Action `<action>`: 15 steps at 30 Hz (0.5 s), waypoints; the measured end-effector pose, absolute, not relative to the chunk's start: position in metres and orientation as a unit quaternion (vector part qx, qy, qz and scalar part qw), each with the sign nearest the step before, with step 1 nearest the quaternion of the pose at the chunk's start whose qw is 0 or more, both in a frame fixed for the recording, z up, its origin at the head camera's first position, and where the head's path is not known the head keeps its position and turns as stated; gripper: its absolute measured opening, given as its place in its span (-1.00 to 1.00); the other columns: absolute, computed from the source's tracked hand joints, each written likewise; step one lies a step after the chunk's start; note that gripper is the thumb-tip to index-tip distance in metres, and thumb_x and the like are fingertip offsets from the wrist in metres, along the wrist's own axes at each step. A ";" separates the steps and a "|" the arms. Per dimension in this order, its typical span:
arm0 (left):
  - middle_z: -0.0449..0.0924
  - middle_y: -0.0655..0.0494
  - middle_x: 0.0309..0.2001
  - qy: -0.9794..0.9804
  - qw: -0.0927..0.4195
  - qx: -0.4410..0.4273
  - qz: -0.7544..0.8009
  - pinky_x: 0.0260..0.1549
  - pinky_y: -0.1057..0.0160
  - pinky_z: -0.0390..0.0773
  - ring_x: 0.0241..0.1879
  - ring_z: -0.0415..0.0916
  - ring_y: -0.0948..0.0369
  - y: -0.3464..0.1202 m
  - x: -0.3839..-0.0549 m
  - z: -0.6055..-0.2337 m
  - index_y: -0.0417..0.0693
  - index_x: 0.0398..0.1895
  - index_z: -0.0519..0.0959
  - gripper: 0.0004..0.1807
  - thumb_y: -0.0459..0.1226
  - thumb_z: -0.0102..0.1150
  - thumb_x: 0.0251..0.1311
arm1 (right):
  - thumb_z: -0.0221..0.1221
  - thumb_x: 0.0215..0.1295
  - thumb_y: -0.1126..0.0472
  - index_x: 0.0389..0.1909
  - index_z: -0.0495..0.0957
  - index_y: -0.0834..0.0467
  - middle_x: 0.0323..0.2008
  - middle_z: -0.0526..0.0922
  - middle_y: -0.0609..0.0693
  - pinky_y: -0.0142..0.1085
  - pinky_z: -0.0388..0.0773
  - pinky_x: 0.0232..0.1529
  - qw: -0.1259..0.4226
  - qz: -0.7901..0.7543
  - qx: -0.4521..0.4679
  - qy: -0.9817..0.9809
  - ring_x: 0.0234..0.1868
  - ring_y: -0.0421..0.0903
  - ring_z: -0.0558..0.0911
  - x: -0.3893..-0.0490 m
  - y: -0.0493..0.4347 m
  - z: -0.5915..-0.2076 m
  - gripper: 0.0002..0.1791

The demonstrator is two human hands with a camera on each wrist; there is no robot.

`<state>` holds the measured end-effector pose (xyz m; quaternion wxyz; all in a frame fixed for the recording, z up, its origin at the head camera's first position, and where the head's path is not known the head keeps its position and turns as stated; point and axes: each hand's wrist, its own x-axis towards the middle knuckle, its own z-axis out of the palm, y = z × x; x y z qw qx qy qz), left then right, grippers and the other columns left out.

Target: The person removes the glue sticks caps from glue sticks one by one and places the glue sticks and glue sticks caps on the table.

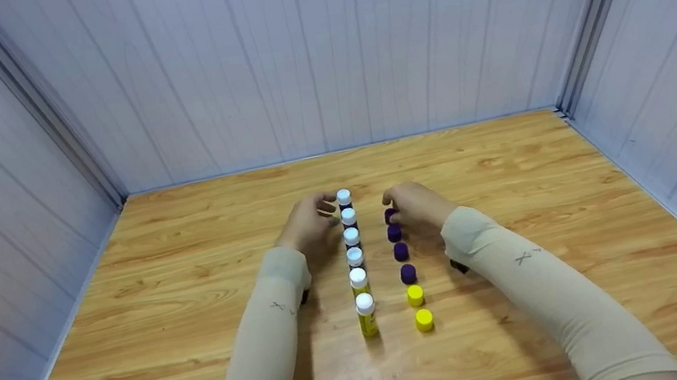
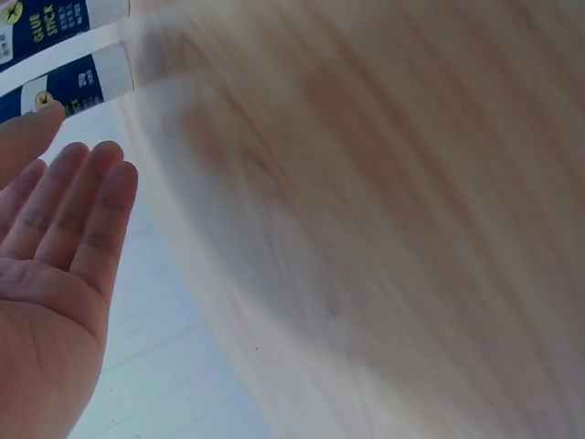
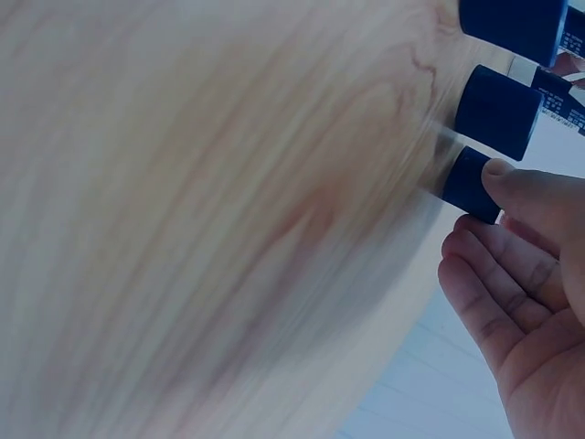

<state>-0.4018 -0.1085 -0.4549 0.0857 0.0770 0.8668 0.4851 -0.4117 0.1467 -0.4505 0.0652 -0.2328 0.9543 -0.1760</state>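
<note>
A row of upright glue sticks with white tops runs away from me; the nearest glue stick [image 1: 368, 319] has a yellow label, the far glue stick [image 2: 73, 87] a dark blue one. My left hand [image 1: 311, 221] is beside the far end of that row, fingers extended, its thumb overlapping a glue stick in the left wrist view. To the right stands a parallel row of loose caps. At its far end my right hand [image 1: 418, 203] pinches a dark purple cap [image 3: 469, 185], which looks blue in the right wrist view; the other fingers are loosely bent below.
Closer to me in the cap row are more purple caps, such as this purple cap [image 1: 401, 252], then a yellow cap [image 1: 415, 295] and another yellow cap [image 1: 424, 321]. The wooden table [image 1: 158, 303] is enclosed by pale panel walls [image 1: 329, 54].
</note>
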 end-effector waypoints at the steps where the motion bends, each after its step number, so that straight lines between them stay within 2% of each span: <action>1: 0.58 -0.03 0.26 0.870 0.088 0.078 0.479 0.40 -0.06 0.51 0.33 0.51 -0.02 -0.109 -0.401 -0.454 -0.04 0.42 0.55 -0.54 -0.47 0.14 0.53 | 0.25 0.57 0.33 0.25 0.65 0.38 0.10 0.76 0.29 0.04 0.69 0.27 0.068 -0.177 -0.230 0.955 0.18 0.21 0.74 -0.412 0.147 -0.450 -0.66; 6: 0.52 -0.06 0.32 0.874 0.103 0.079 0.468 0.41 -0.08 0.50 0.35 0.49 -0.05 -0.111 -0.399 -0.451 -0.05 0.47 0.48 -0.52 -0.44 0.11 0.56 | 0.28 0.56 0.31 0.09 0.73 0.35 0.03 0.79 0.25 0.03 0.71 0.20 0.066 -0.177 -0.231 0.954 0.11 0.18 0.76 -0.411 0.149 -0.449 -0.77; 8: 0.52 -0.06 0.32 0.877 0.105 0.081 0.463 0.40 -0.09 0.51 0.35 0.49 -0.05 -0.111 -0.399 -0.451 -0.05 0.48 0.48 -0.53 -0.41 0.13 0.56 | 0.29 0.54 0.31 0.09 0.73 0.35 0.02 0.80 0.26 0.04 0.71 0.19 0.061 -0.174 -0.236 0.954 0.09 0.18 0.76 -0.410 0.149 -0.450 -0.76; 15: 0.58 -0.19 0.33 0.892 0.089 0.115 0.427 0.41 -0.12 0.52 0.37 0.53 -0.12 -0.118 -0.403 -0.449 -0.20 0.50 0.46 -0.49 -0.36 0.20 0.54 | 0.26 0.56 0.27 0.32 0.62 0.34 0.15 0.75 0.30 0.07 0.65 0.31 0.064 -0.159 -0.229 0.958 0.21 0.23 0.72 -0.411 0.154 -0.447 -0.60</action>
